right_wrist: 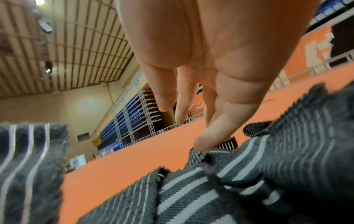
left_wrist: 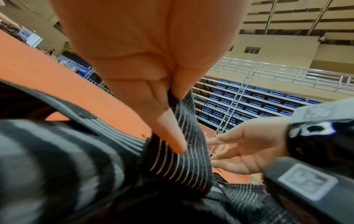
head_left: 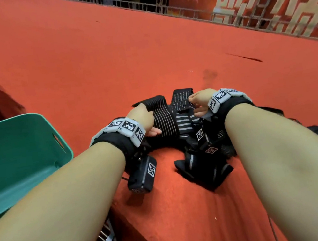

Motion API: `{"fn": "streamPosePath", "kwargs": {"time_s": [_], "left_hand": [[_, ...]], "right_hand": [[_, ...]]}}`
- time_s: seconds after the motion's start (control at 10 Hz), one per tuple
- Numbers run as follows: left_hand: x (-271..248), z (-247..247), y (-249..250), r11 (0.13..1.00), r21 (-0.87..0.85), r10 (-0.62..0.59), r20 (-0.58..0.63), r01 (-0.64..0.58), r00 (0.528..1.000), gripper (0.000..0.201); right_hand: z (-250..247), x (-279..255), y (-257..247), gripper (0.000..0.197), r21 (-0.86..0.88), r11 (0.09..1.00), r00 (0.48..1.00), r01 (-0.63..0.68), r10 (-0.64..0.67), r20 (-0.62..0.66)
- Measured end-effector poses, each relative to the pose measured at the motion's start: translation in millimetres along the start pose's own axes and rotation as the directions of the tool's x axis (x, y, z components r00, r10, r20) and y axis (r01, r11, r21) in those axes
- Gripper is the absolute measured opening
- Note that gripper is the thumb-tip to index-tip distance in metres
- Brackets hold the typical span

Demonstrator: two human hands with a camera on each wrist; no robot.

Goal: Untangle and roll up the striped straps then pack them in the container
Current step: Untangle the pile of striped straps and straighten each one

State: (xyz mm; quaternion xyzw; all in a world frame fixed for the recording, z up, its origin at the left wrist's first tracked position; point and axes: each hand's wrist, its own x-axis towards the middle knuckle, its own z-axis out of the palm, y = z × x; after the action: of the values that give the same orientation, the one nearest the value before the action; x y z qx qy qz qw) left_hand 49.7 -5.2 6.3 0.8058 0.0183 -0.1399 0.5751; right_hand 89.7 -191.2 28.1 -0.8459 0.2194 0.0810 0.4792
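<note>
While the left hand (left_wrist: 145, 50) pinches it, a strap (left_wrist: 184, 154) trails below — right hand (right_wrist: 206, 50) loose.

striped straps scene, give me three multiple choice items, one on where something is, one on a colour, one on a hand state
1. Where is the container relative to the striped straps?
A. to their left, by the left forearm
B. far behind them
C. on top of them

2. What colour is the container?
A. yellow
B. white
C. green

3. What is the left hand doing?
A. resting flat on the carpet
B. pinching a strap
C. holding the container

Answers:
1 A: the container stands left of the striped straps on the red carpet.
2 C: its walls are green.
3 B: the left hand pinches a strap between thumb and finger, while the right hand has straight fingers and grips nothing.
</note>
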Motion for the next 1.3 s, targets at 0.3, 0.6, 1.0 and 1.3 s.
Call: {"fn": "streamPosePath", "kwargs": {"time_s": [0.3,0.6,1.0,1.3], "left_hand": [[39.8,13.8,3.4,0.971,0.231,0.060,-0.005,-0.058,0.998,0.021],[32.4,5.4,3.2,0.944,0.316,0.110,-0.012,-0.100,0.994,0.034],[-37.8,-6.8,13.5,0.922,0.362,0.137,0.036,-0.140,0.990,0.038],[-82.2,-5.4,28.9,0.886,0.401,0.249,0.013,-0.234,0.968,0.037]], "right_hand": [[21.1,51.2,7.9,0.035,0.174,0.974,0.990,-0.142,0.137,0.038],[17.1,58.8,14.3,0.035,0.326,0.944,0.997,-0.049,0.063,-0.034],[-40.1,-40.0,-15.6,0.025,0.382,0.882,0.956,0.277,-0.212,-0.204],[-62.7,-103.8,-31.4,0.029,0.192,0.829,0.821,0.526,-0.435,-0.371]]}}
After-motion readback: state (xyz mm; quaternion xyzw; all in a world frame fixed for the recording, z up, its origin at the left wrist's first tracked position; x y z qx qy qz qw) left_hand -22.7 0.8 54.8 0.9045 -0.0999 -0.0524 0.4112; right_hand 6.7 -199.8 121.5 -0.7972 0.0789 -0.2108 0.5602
